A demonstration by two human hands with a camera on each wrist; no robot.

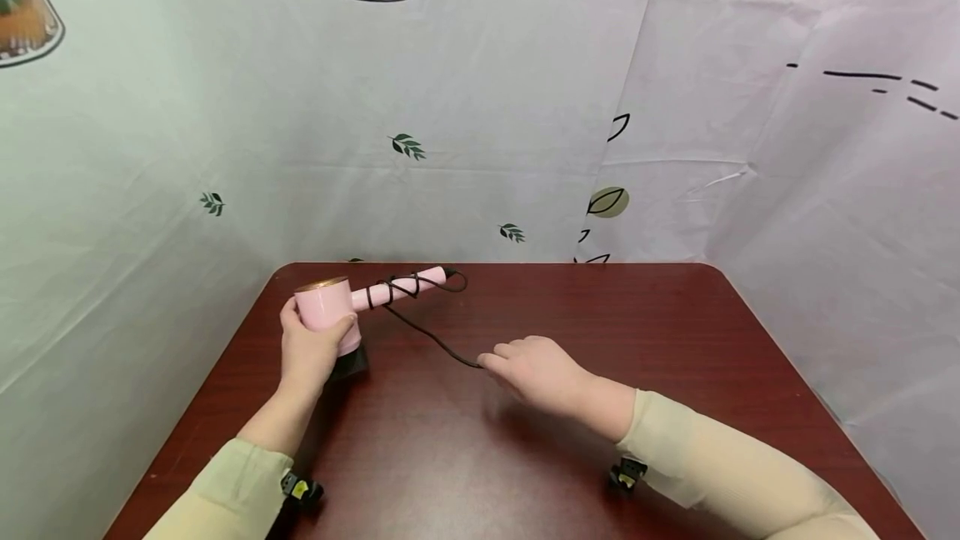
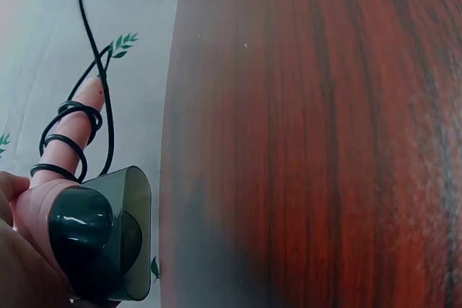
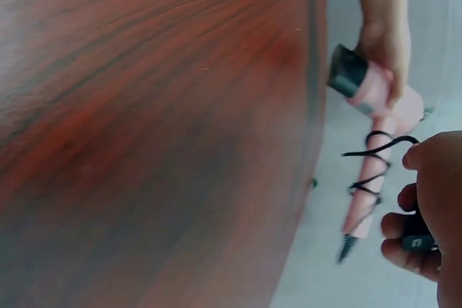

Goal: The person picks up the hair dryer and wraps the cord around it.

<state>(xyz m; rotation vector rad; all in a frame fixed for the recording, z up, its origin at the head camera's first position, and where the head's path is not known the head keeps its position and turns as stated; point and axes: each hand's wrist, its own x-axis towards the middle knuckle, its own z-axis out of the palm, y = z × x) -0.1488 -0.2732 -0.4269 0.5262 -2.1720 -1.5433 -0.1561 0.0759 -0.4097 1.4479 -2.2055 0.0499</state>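
Observation:
A pink hair dryer (image 1: 324, 307) is held up over the left part of the table by my left hand (image 1: 305, 354), which grips its barrel with thumb and fingers on either side. Its handle (image 1: 408, 285) points to the right, with the black power cord (image 1: 433, 338) wound around it in several loops. On the dryer's lower end sits a dark, flat nozzle (image 2: 136, 239). My right hand (image 1: 543, 375) pinches the loose length of cord, which runs slanting down from the handle. Curled fingers hold the black plug (image 3: 417, 240) in the right wrist view.
The dark red-brown wooden table (image 1: 600, 315) has rounded far corners. Behind it and at both sides hangs a pale sheet (image 1: 487, 107) printed with leaves and jars. A small black device is strapped at each wrist.

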